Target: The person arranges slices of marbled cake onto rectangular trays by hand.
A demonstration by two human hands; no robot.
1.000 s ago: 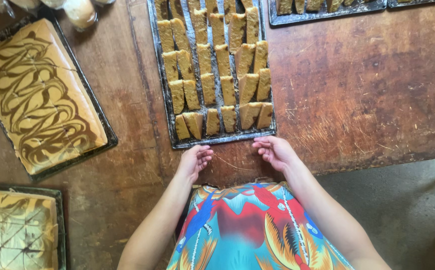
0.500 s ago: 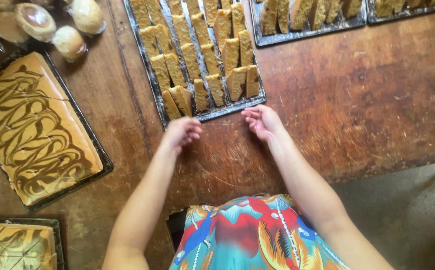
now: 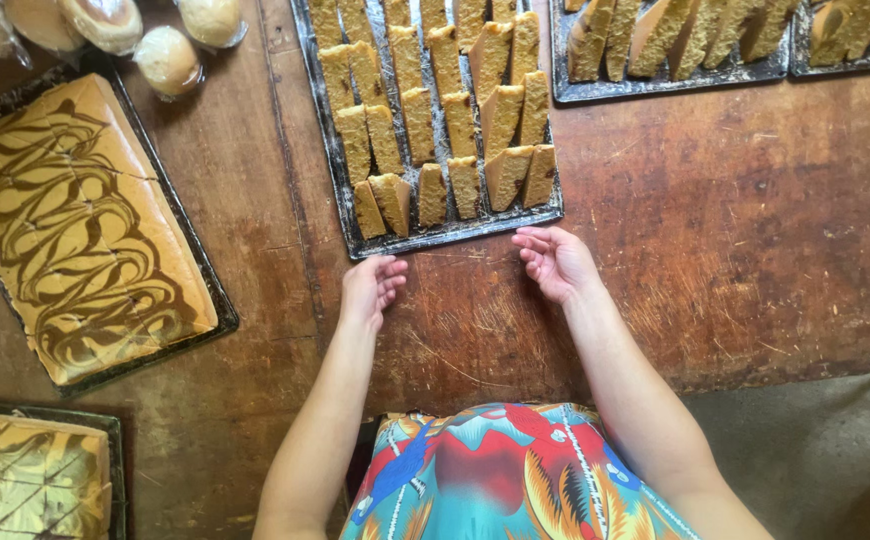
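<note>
Worn brown wood is carrying everything on this table (image 3: 755, 250) — and the person is standing at its near edge with both hands empty. Their left hand (image 3: 371, 288) is hovering just short of the near rim of a dark baking tray (image 3: 327, 160), fingers loosely curled and slightly apart, gripping nothing. Their right hand (image 3: 553, 262) is sitting a little further along the same rim, palm turned inward, fingers bent and spread, also closed on nothing; whether either hand is touching the wood, I cannot tell. The tray is lying towards the far edge, filled with rows of golden cake slices (image 3: 440, 110) standing on their sides. Over by the left edge a marbled sheet cake (image 3: 70, 225) is resting in its own tray, with wrapped buns (image 3: 167, 60) at the far left corner — and a second tray of slices (image 3: 670, 40) is lying along the far edge.
</note>
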